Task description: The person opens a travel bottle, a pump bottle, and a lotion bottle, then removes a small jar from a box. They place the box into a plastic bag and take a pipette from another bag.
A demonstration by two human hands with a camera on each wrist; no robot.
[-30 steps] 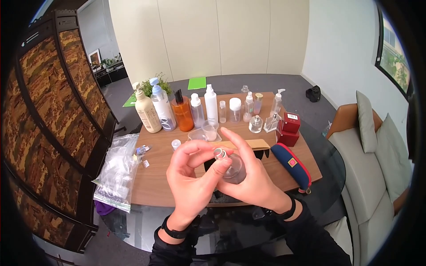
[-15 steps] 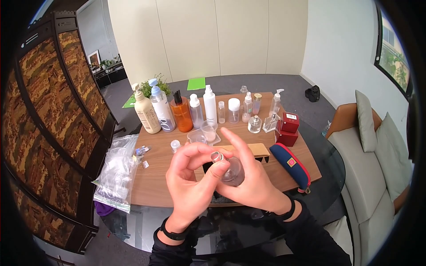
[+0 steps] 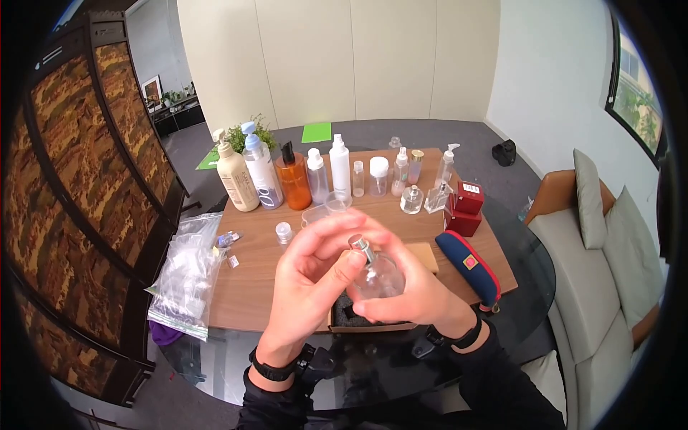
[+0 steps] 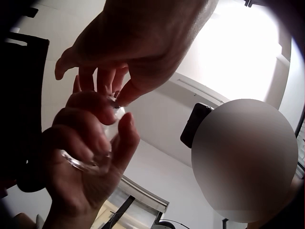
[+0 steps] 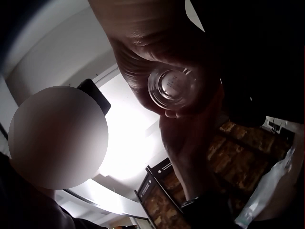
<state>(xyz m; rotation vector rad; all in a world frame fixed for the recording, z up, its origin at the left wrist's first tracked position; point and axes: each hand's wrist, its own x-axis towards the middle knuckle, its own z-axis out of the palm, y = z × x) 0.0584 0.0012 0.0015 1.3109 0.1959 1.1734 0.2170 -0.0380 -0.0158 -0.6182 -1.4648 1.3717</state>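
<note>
In front of the chest, my right hand (image 3: 412, 294) grips a round clear glass perfume bottle (image 3: 380, 279) by its body. The bottle leans with its silver neck (image 3: 363, 249) up and to the left. My left hand (image 3: 304, 287) pinches that neck, thumb on the near side and the other fingers arched behind it. In the left wrist view the left fingertips meet at the bottle's top, above the right hand's curled fingers (image 4: 83, 124). The right wrist view shows the round glass base (image 5: 172, 88) from below, against the palm.
Below the hands sits an open cardboard box (image 3: 373, 328) with dark foam. Pump bottles (image 3: 240, 179), other small bottles (image 3: 378, 179), and red boxes (image 3: 466, 208) line the table's back. A navy pouch (image 3: 469, 265) lies right, a clear plastic bag (image 3: 186, 272) left.
The bottle has tipped so that its neck shows from the side instead of its end. My left fingers have arched further over the top. More of the box shows below.
</note>
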